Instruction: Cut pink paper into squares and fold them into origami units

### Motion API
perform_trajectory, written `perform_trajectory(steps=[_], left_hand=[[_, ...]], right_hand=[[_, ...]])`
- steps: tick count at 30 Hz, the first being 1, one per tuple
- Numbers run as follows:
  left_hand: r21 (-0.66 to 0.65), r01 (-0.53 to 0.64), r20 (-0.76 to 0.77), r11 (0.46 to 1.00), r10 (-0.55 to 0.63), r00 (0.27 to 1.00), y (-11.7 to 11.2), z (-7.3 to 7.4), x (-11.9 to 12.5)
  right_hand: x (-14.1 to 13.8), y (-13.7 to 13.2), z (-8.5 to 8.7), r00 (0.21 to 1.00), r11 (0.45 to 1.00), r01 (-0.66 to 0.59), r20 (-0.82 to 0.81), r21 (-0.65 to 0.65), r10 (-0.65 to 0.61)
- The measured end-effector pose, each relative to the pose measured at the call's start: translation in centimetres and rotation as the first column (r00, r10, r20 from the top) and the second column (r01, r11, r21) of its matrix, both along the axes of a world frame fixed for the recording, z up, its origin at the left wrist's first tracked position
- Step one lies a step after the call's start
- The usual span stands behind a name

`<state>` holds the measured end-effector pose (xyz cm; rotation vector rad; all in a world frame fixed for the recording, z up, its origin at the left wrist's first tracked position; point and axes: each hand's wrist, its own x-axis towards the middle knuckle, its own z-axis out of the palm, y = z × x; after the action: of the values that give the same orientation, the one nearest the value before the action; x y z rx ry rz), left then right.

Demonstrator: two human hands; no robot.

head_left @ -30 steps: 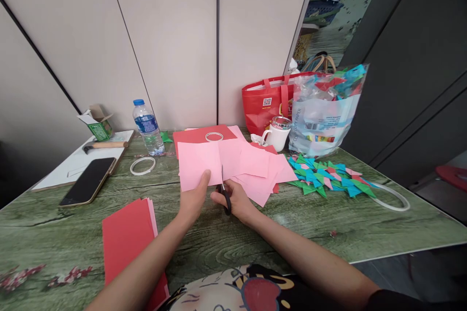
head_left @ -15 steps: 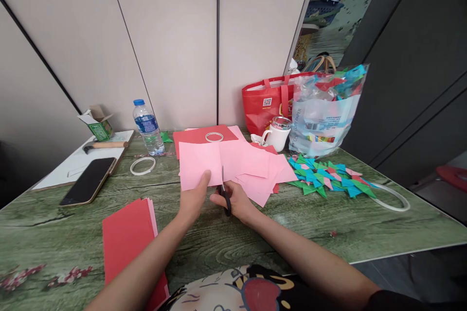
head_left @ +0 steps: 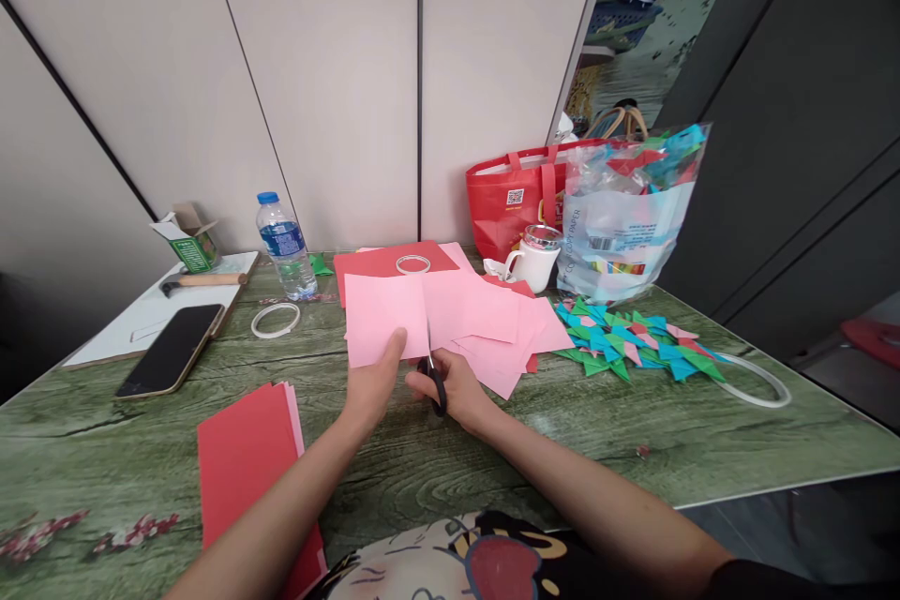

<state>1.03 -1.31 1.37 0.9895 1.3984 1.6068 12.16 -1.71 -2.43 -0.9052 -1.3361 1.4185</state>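
Observation:
A sheet of pink paper (head_left: 383, 309) is pinched in my left hand (head_left: 376, 380), the thumb lying on its front face. My right hand (head_left: 457, 386) grips scissors (head_left: 439, 386) with black handles. Their blades point up and away, at the right edge of the held sheet. Behind and to the right, loose pink sheets (head_left: 492, 314) overlap on the table, with some red paper under them. A red sheet (head_left: 394, 261) lies farther back, a white ring resting on it.
Folded blue, green and pink paper pieces (head_left: 633, 342) cover the right side near a white ring (head_left: 766, 384). Behind stand a mug (head_left: 535, 264), a plastic bag (head_left: 619, 234) and a red bag (head_left: 492, 206). Leftward are a bottle (head_left: 287, 248), phone (head_left: 172, 352), hammer (head_left: 211, 279) and red paper stack (head_left: 246, 459).
The scissors' blades have shifted very slightly at the sheet's edge. Both hands stay in nearly the same place, and everything else is unmoved.

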Motion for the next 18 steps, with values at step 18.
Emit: perform_trajectory(steps=[18], left_hand=[[-0.025, 0.005, -0.014, 1.000, -0.005, 1.000, -0.01, -0.07, -0.08]], right_hand=[[-0.11, 0.00, -0.09, 1.000, 0.999, 0.022, 0.003, -0.033, -0.022]])
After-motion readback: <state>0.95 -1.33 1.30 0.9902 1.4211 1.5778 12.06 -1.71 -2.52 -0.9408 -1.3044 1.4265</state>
